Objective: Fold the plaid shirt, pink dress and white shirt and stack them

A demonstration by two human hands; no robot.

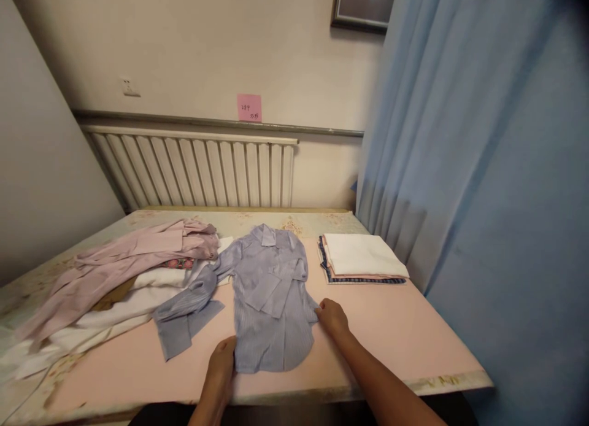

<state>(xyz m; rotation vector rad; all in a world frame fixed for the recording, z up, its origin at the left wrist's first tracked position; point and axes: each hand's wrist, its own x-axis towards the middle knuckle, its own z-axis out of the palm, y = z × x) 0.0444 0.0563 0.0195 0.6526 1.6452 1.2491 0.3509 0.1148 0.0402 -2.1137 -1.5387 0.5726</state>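
Note:
A blue-grey striped shirt (276, 303) lies on the pink cloth with its collar away from me. One sleeve is folded across the front; the other stretches out to the left. My left hand (221, 360) is closed at the shirt's lower left edge, with its fingertips partly hidden. At the right side, my right hand (332, 317) pinches the edge of the shirt, a small corner of fabric pulled outward toward it.
Left of the shirt is a loose heap of clothes (151, 245), pink over white. A folded stack (363, 254) with white on top sits at the right. A radiator (197, 171) stands behind the table, and a blue curtain (442, 137) hangs along the right.

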